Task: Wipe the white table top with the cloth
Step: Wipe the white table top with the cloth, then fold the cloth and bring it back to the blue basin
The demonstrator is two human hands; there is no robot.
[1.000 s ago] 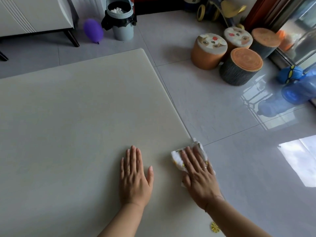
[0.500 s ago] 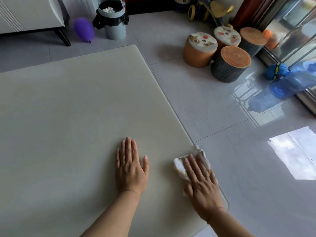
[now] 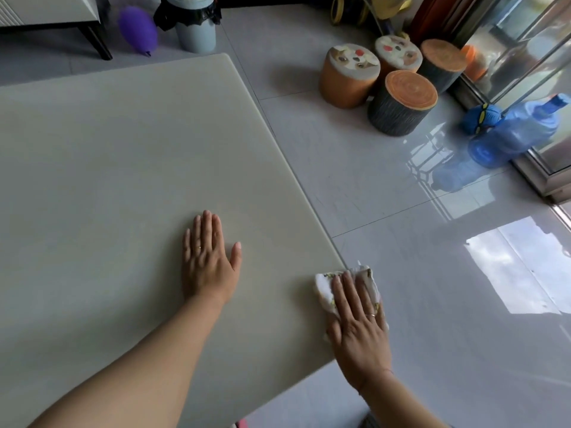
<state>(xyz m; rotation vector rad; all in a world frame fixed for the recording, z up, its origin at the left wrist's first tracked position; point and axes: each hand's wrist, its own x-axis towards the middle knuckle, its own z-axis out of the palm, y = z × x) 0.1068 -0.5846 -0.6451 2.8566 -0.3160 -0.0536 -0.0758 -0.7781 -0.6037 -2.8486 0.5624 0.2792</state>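
The pale table (image 3: pixel 108 180) fills the left of the view, its top bare but for two things. The left hand (image 3: pixel 207 267) lies flat on it, fingers straight. The cloth (image 3: pixel 324 288) sits at the right edge near the front corner, partly over the edge, with the right hand (image 3: pixel 358 329) pressed flat on top. Around the table runs a glossy tiled floor (image 3: pixel 370 211). On it stand four stools (image 3: pixel 401 103) in a cluster, a bin (image 3: pixel 194 26) beside a purple balloon (image 3: pixel 137 26), and by the window a blue bottle (image 3: pixel 519 131) and ball (image 3: pixel 482 117).
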